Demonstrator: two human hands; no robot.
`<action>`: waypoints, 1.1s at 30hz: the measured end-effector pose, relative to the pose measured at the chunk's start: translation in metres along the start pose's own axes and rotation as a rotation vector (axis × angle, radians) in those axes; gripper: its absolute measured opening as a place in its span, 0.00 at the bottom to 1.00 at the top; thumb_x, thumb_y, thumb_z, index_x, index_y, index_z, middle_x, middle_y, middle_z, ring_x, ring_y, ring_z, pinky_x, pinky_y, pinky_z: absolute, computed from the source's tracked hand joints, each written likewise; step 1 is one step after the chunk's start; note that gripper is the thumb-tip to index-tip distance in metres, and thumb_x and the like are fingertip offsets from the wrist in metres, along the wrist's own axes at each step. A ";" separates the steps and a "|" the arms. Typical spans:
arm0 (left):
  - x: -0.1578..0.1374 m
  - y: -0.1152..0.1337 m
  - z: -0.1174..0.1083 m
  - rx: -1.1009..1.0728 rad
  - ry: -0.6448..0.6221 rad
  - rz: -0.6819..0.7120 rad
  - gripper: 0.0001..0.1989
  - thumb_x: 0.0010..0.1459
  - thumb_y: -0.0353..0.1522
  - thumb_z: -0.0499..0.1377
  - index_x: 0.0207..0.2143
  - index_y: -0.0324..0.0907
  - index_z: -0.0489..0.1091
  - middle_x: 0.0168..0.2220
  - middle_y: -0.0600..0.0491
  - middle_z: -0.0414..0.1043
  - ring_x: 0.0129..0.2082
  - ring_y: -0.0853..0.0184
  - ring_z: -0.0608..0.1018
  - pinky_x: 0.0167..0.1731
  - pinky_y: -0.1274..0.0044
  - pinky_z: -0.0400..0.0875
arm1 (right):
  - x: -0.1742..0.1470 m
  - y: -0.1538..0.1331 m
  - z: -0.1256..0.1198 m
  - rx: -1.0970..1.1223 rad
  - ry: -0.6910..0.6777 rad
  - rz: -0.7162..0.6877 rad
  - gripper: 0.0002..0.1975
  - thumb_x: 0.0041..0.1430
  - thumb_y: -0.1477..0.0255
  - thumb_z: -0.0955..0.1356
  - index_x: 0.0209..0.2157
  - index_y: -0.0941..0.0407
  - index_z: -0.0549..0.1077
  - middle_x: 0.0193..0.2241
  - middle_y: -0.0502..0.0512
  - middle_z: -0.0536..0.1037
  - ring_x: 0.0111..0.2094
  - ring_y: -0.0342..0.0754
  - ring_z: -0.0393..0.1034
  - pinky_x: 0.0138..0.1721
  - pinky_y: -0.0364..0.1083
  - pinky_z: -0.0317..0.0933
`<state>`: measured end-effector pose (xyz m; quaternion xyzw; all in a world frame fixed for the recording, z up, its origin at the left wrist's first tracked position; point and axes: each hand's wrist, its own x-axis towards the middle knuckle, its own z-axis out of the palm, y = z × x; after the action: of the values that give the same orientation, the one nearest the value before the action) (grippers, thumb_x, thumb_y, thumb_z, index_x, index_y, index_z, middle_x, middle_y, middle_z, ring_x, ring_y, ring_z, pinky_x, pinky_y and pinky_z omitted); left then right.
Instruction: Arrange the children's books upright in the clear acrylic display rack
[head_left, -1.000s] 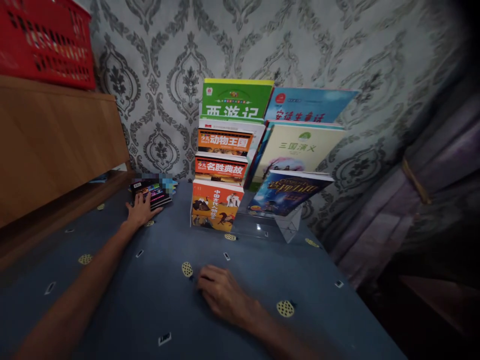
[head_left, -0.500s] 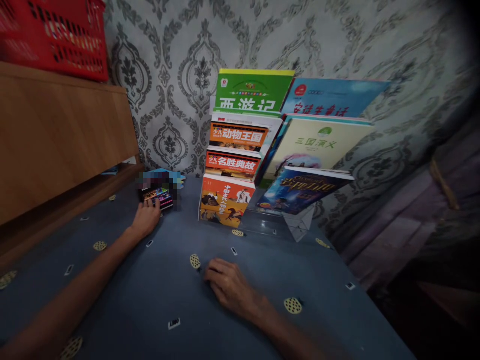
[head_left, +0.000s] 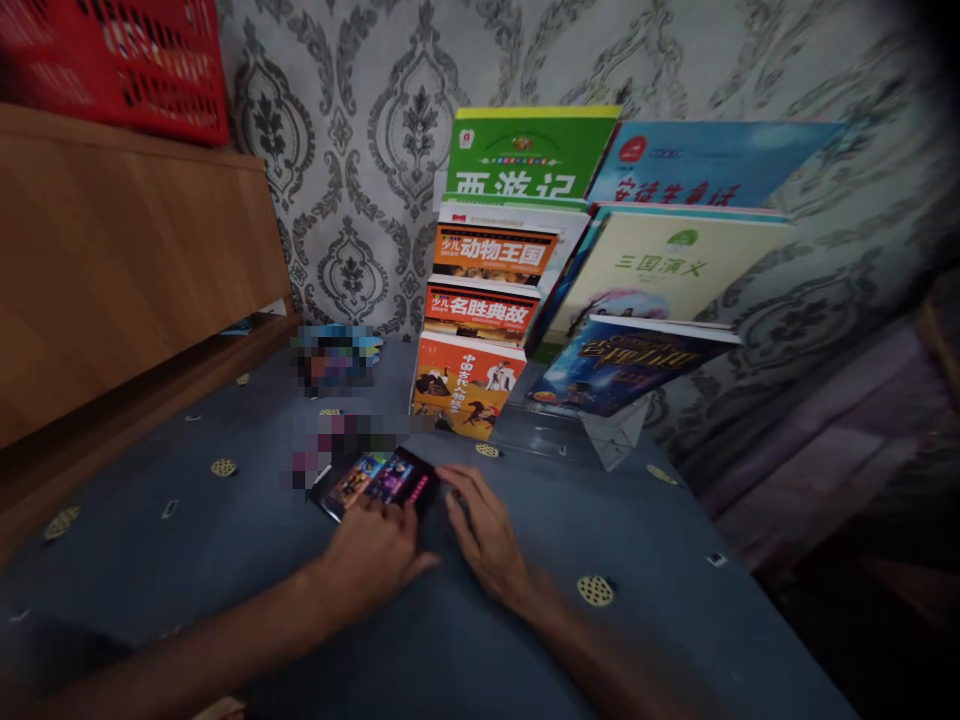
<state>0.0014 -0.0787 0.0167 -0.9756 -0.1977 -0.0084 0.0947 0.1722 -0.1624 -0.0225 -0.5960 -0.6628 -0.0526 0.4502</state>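
Observation:
A small dark book (head_left: 394, 478) with bright pictures on its cover lies on the blue-grey patterned tabletop (head_left: 480, 660); its far left end is pixelated. My left hand (head_left: 371, 550) rests its fingertips on the book's near edge, thumb stretched out to the right, free of the book. At the book's right edge is my right hand (head_left: 484, 530), fingers extended and slightly apart, the fingertips at or very near the corner. Beyond the hands, a clear stand (head_left: 551, 440) holds an orange book (head_left: 469, 385) and a dark blue book (head_left: 630, 365) in its front row.
Behind these stand a green book (head_left: 532, 150), a light blue book (head_left: 720, 150) and a cream book (head_left: 667, 265). A pixelated pile (head_left: 337, 355) lies at the back left. A wooden cabinet (head_left: 135, 230) with a red basket (head_left: 150, 70) borders the left; a patterned wall (head_left: 337, 190) closes the back.
My left hand has come from the back left toward me, and the dark book now lies in the middle, away from the pile. My right hand has opened its fingers toward the book's edge.

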 end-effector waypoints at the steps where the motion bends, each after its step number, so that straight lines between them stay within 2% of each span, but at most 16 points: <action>1: -0.002 0.006 0.001 -0.047 0.050 0.071 0.25 0.66 0.48 0.55 0.48 0.35 0.76 0.35 0.41 0.81 0.36 0.54 0.82 0.38 0.64 0.76 | 0.000 0.000 0.000 0.016 0.007 0.022 0.16 0.72 0.74 0.59 0.56 0.52 0.68 0.49 0.59 0.76 0.52 0.49 0.73 0.53 0.51 0.70; 3: -0.002 0.005 0.006 -0.122 0.122 0.151 0.21 0.69 0.45 0.53 0.47 0.39 0.76 0.38 0.44 0.81 0.39 0.57 0.82 0.44 0.65 0.75 | 0.001 0.000 0.000 0.035 -0.022 0.024 0.16 0.73 0.73 0.58 0.56 0.52 0.69 0.49 0.59 0.76 0.52 0.49 0.73 0.53 0.52 0.70; 5: 0.004 -0.012 0.015 -0.151 0.152 0.126 0.17 0.71 0.39 0.51 0.50 0.40 0.74 0.46 0.44 0.80 0.46 0.57 0.81 0.50 0.63 0.73 | 0.001 -0.001 0.000 0.016 -0.092 -0.004 0.15 0.73 0.72 0.58 0.56 0.54 0.69 0.49 0.60 0.77 0.52 0.50 0.73 0.54 0.53 0.70; 8: 0.019 -0.052 0.029 -0.109 0.124 -0.040 0.19 0.70 0.36 0.52 0.59 0.41 0.68 0.62 0.41 0.70 0.61 0.52 0.72 0.58 0.55 0.67 | 0.002 -0.002 0.001 -0.072 -0.227 -0.069 0.15 0.72 0.72 0.61 0.55 0.55 0.71 0.53 0.62 0.77 0.54 0.54 0.72 0.56 0.58 0.69; 10: 0.026 -0.073 0.034 -0.098 0.081 -0.174 0.21 0.71 0.37 0.52 0.62 0.42 0.66 0.65 0.41 0.65 0.65 0.51 0.68 0.59 0.56 0.66 | 0.002 -0.002 0.001 -0.114 -0.296 -0.114 0.14 0.70 0.73 0.62 0.54 0.55 0.72 0.54 0.62 0.77 0.54 0.55 0.72 0.57 0.59 0.68; 12: 0.029 -0.083 0.035 -0.086 0.057 -0.237 0.22 0.71 0.37 0.51 0.63 0.41 0.65 0.66 0.41 0.64 0.64 0.51 0.68 0.59 0.59 0.67 | 0.002 -0.002 0.002 -0.131 -0.325 -0.142 0.14 0.69 0.74 0.63 0.53 0.56 0.72 0.54 0.62 0.77 0.55 0.55 0.72 0.59 0.59 0.66; 15: 0.027 -0.079 0.026 -0.058 0.055 -0.242 0.21 0.71 0.38 0.51 0.61 0.40 0.67 0.62 0.39 0.69 0.58 0.50 0.75 0.52 0.62 0.73 | 0.003 -0.001 0.003 -0.134 -0.303 -0.144 0.13 0.69 0.75 0.63 0.51 0.55 0.74 0.51 0.61 0.79 0.54 0.54 0.73 0.61 0.59 0.64; 19: 0.022 -0.057 0.006 -0.025 -0.011 -0.241 0.19 0.71 0.40 0.50 0.50 0.39 0.75 0.46 0.39 0.79 0.40 0.50 0.82 0.34 0.65 0.76 | 0.003 0.000 0.004 -0.143 -0.274 -0.162 0.11 0.68 0.76 0.63 0.45 0.55 0.76 0.45 0.60 0.81 0.50 0.53 0.75 0.57 0.59 0.67; 21: 0.021 -0.046 0.000 -0.006 -0.034 -0.231 0.19 0.72 0.37 0.47 0.44 0.37 0.76 0.39 0.40 0.80 0.37 0.52 0.82 0.35 0.64 0.75 | 0.002 -0.002 0.005 -0.178 -0.287 -0.168 0.10 0.68 0.76 0.63 0.43 0.56 0.77 0.43 0.60 0.81 0.49 0.53 0.75 0.55 0.58 0.69; 23: 0.020 -0.038 -0.002 0.018 0.006 -0.189 0.18 0.72 0.34 0.47 0.41 0.37 0.76 0.37 0.41 0.79 0.40 0.51 0.81 0.41 0.61 0.74 | 0.000 -0.006 0.009 -0.239 -0.319 -0.154 0.11 0.68 0.76 0.64 0.45 0.57 0.77 0.45 0.61 0.81 0.51 0.55 0.74 0.55 0.57 0.70; 26: 0.020 -0.029 0.004 0.009 0.071 -0.075 0.13 0.69 0.30 0.51 0.47 0.38 0.74 0.42 0.43 0.78 0.46 0.53 0.78 0.49 0.59 0.71 | -0.003 -0.012 0.020 -0.346 -0.355 -0.117 0.15 0.67 0.75 0.64 0.53 0.60 0.74 0.53 0.64 0.78 0.57 0.58 0.71 0.58 0.58 0.68; 29: 0.018 -0.025 0.015 -0.040 0.061 -0.011 0.16 0.67 0.27 0.54 0.55 0.39 0.70 0.48 0.45 0.76 0.48 0.56 0.76 0.47 0.64 0.72 | -0.003 -0.018 0.031 -0.398 -0.396 -0.084 0.18 0.68 0.74 0.63 0.57 0.62 0.72 0.58 0.67 0.74 0.62 0.58 0.67 0.63 0.58 0.64; 33: 0.015 -0.027 0.024 -0.050 0.082 -0.001 0.18 0.67 0.26 0.52 0.58 0.38 0.67 0.48 0.43 0.74 0.48 0.56 0.75 0.46 0.64 0.71 | 0.002 -0.020 0.034 -0.364 -0.470 -0.014 0.24 0.68 0.72 0.63 0.62 0.66 0.66 0.63 0.71 0.69 0.66 0.58 0.61 0.67 0.59 0.58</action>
<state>0.0042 -0.0443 -0.0010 -0.9765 -0.1937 -0.0533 0.0782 0.1376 -0.1456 -0.0320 -0.6582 -0.7327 -0.0345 0.1696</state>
